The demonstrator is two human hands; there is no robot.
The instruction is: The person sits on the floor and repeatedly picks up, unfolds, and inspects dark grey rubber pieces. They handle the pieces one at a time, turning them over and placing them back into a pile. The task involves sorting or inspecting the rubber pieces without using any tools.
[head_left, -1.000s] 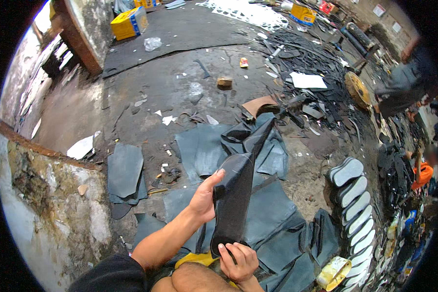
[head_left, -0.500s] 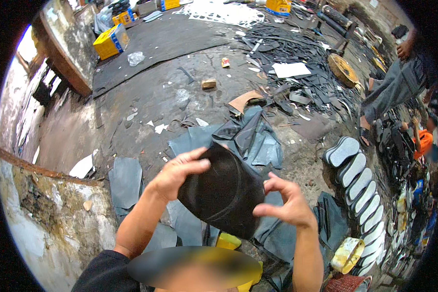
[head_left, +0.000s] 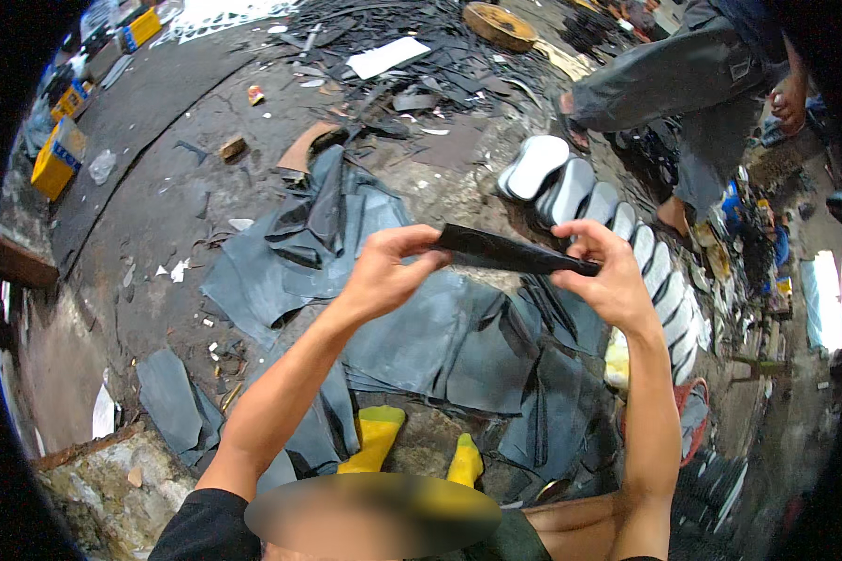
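Observation:
A black, flexible sheet piece point(head_left: 510, 252), perhaps leather or a similar material, hangs in the air between my two hands. It is seen nearly edge-on, so most of its face is hidden. Thumb and fingers of my left hand point(head_left: 393, 269) pinch its left end. At the other end, my right hand point(head_left: 606, 273) grips the piece between thumb and fingers. Below lie large overlapping dark grey sheets point(head_left: 412, 332) on the floor. A crumpled glossy black-grey sheet point(head_left: 311, 220) sits on their far left part.
Sole-shaped grey and white pieces point(head_left: 538, 168) stand in a long row to the right. Another person's leg point(head_left: 664, 84) is at upper right. Black scraps point(head_left: 384, 28) cover the far floor. A yellow box point(head_left: 59, 161) stands far left. My yellow-socked foot point(head_left: 376, 439) is below.
My view has swung to the right. The black piece has turned from showing its broad face to nearly edge-on, and my right hand now pinches its end. The other person has stepped nearer.

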